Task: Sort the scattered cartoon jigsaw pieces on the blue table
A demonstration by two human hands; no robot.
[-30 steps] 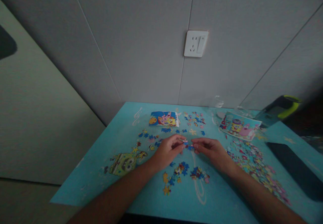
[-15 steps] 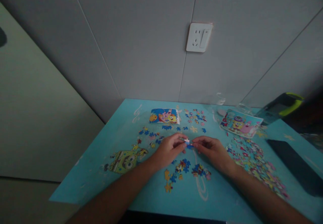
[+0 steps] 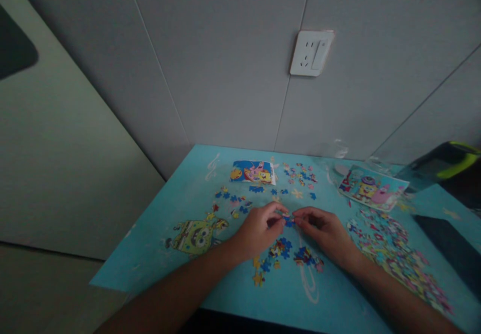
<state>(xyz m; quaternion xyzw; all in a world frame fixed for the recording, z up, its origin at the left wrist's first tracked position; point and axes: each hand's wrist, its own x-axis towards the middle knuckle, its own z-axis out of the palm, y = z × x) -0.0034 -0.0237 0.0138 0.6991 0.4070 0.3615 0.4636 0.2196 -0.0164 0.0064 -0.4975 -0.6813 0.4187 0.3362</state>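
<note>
Between my two hands, just above the table, are small blue puzzle pieces point(image 3: 289, 220). My left hand point(image 3: 263, 226) pinches them from the left with thumb and forefinger. From the other side, the fingertips of my right hand point(image 3: 319, 226) close on their right edge. Whether the pieces are joined is too small to tell. Nearer to me lie partly joined blue and yellow pieces point(image 3: 280, 248) and a dark blue and red cluster point(image 3: 305, 256). Loose blue pieces point(image 3: 233, 198) are scattered beyond my left hand.
A blue picture card point(image 3: 252, 172) lies at the back, with loose pieces point(image 3: 300, 174) beside it. On the right are another picture sheet point(image 3: 372, 187), a big heap of pieces point(image 3: 402, 259), a dark flat object point(image 3: 449, 248) and a black-and-yellow bottle-like object point(image 3: 439, 162). A wall stands behind.
The view has turned slightly left, so the scene sits farther right. My fingers have come closer together around the blue pieces; the pale piece tip seen earlier at my left fingertips is now less visible.
</note>
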